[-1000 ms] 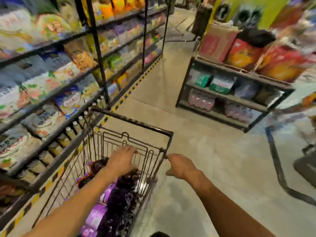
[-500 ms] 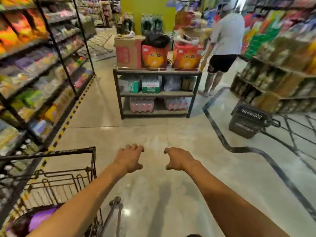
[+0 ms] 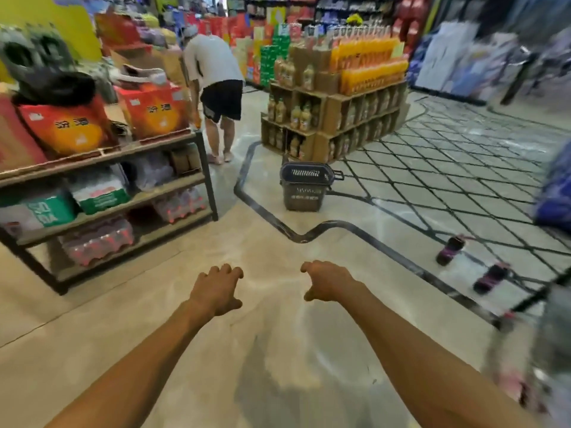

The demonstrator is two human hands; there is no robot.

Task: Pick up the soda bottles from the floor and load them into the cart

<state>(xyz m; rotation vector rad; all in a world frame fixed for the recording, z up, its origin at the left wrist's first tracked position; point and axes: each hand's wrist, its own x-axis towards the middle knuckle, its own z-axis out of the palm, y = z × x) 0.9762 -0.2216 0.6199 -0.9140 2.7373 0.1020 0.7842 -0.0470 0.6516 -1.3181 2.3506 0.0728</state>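
Dark, with purple labels and pinkish caps, two soda bottles [image 3: 450,250] are now in your view on the floor at the right, on the part with the black diamond lines. They were not visible a moment ago. One second ago your hands were at the cart, which had purple-labelled bottles inside; then you let go and turned to the right, and now the cart is no longer in the picture, probably behind you on the left. I think this means one load is finished and you are going for the next bottles. Both seem to lie on their sides, near each other but not touching, and the nearer bottle [image 3: 491,278] is closer to your right side; the blur does not allow me to say more about them. They should roll easily, so take them around the body. Your left hand [image 3: 217,288] and right hand [image 3: 327,284] are stretched forward over the bare beige floor with loosely curled fingers, holding nothing, and both are well apart from the bottles. Farther away stands a dark shopping basket [image 3: 304,188], behind it a cardboard display of juice [image 3: 336,97], at the left a metal shelf [image 3: 123,199] with drink packs, and another person [image 3: 213,63] bends beside it.
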